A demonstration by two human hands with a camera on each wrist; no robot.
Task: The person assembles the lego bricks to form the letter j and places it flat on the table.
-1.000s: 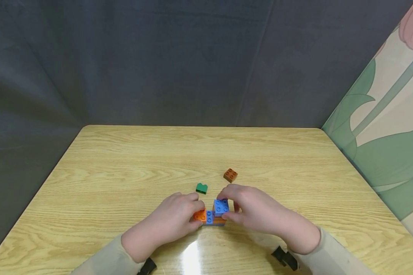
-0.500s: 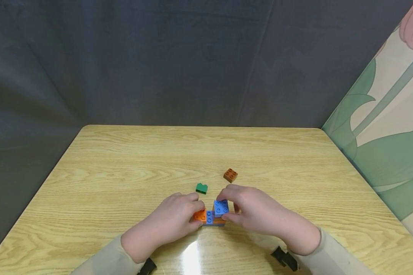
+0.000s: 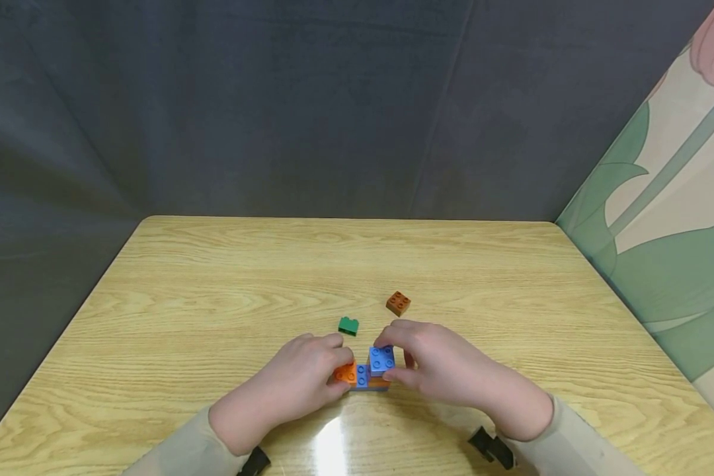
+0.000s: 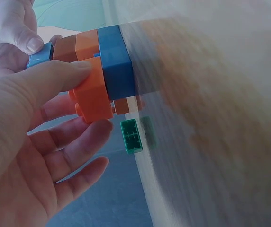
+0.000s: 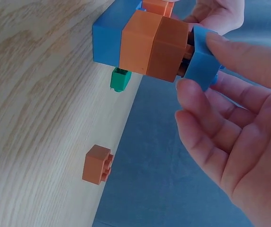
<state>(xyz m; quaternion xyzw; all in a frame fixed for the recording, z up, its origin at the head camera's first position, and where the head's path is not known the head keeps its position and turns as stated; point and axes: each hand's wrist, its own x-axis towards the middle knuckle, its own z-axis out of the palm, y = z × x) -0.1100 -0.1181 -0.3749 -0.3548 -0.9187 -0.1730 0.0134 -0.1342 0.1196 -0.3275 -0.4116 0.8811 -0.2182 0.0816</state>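
Note:
On the table, a long blue toy building brick [image 4: 117, 61] forms the base of a small build. My left hand [image 3: 306, 373] pinches an orange brick [image 4: 95, 90] on the base's left end, thumb on the near side and fingers behind. At the right end, an orange brick [image 5: 140, 41] carries a brown brick [image 5: 167, 49]. Above that stack, my right hand [image 3: 437, 363] pinches a blue four-stud brick [image 3: 382, 361] between thumb and fingers. The right wrist view shows this blue brick slightly tilted, a narrow gap between it and the brown brick's studs.
Behind the build, a green brick [image 3: 348, 326] lies on its side on the wooden table [image 3: 226, 277]. Farther back and to the right is a loose brown four-stud brick [image 3: 398, 303]. A dark cloth [image 3: 303, 112] hangs behind the table, with a flower-patterned surface [image 3: 678, 211] at right.

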